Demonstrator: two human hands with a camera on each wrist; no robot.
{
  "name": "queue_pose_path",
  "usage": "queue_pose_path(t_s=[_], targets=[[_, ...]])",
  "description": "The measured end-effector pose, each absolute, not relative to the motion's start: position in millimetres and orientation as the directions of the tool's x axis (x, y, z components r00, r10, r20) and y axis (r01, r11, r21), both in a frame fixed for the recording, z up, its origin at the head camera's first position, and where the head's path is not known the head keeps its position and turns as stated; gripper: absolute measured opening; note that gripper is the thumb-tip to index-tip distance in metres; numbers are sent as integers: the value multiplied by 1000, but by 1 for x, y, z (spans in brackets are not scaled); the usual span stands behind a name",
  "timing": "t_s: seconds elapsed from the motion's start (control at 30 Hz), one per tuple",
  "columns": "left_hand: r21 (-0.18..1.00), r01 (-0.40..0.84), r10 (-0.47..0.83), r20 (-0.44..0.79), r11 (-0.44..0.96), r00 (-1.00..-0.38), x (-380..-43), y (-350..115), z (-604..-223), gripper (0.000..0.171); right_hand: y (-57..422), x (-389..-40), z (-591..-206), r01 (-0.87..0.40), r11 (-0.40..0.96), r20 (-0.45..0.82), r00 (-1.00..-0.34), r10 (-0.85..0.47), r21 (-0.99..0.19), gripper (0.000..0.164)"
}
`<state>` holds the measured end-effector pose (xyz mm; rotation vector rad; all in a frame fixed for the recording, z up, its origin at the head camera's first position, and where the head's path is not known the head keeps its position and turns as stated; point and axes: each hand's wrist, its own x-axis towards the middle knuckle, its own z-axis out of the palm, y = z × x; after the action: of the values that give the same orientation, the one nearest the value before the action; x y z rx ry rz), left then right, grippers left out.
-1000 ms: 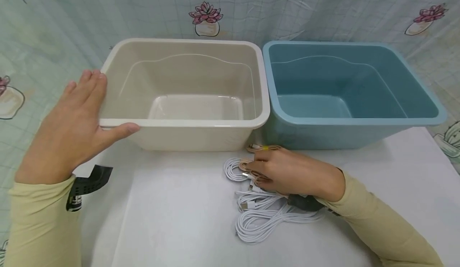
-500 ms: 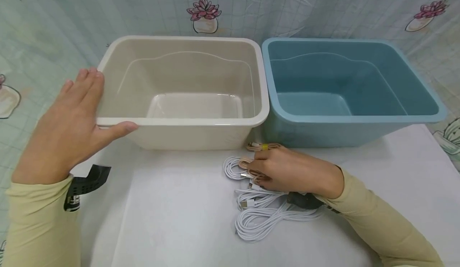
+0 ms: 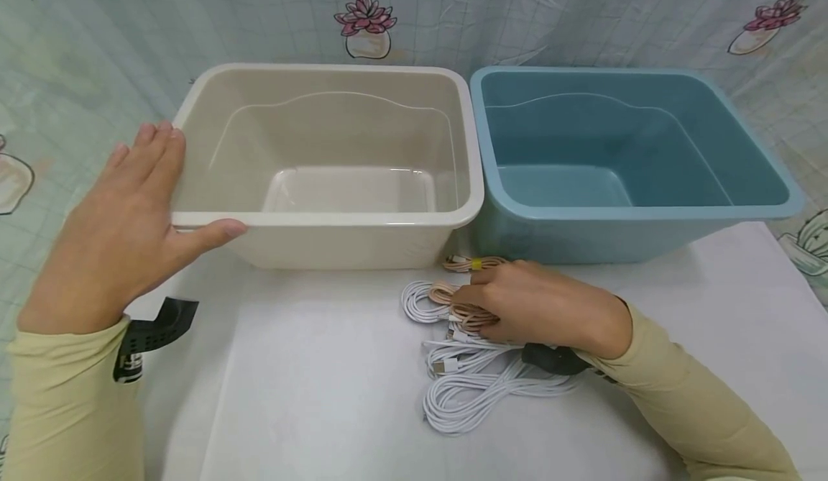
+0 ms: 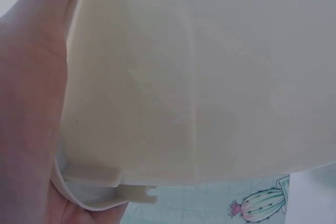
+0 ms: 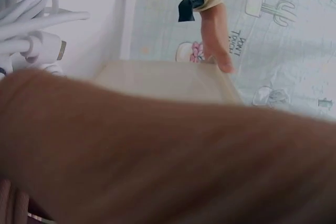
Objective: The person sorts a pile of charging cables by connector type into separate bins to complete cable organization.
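My left hand (image 3: 123, 215) rests on the left end of a cream plastic bin (image 3: 343, 240), its fingers straight along the side rim and its thumb on the front rim. In the left wrist view, that hand (image 4: 31, 98) lies against the bin's outer wall (image 4: 142, 87). My right hand (image 3: 537, 305) is in front of the blue bin (image 3: 621, 235), fingers curled over a coiled tan cable (image 3: 474, 317); its fingertips are partly hidden. A second tan cable with a yellow tie (image 3: 476, 263) lies just beyond. Coiled white cables (image 3: 462, 403) lie in front and to the left.
Both bins stand side by side at the back of the white-covered table (image 3: 310, 366), with only their inner walls and floors showing inside. Behind them hangs a patterned curtain (image 3: 427, 21).
My right hand has shifted slightly right, showing more of the tan cable coil. A white connector beside the coil has shifted a little right. My left hand stays on the cream bin.
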<state>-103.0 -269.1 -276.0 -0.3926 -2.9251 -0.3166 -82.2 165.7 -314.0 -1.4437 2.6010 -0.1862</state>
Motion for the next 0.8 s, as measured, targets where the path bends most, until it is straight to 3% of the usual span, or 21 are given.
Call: queue_pose_path(t_s=[0.3,0.8], targets=[[195,291,248,214,937,-945,-101,-269,-276,111,166,-82,-315,-848,505,-58,-503,-863,-161,23],[196,284,246,195,939,-949,-100,-269,-275,111,166,-86,-321,-895,422,148,-441,-885,-144,32]])
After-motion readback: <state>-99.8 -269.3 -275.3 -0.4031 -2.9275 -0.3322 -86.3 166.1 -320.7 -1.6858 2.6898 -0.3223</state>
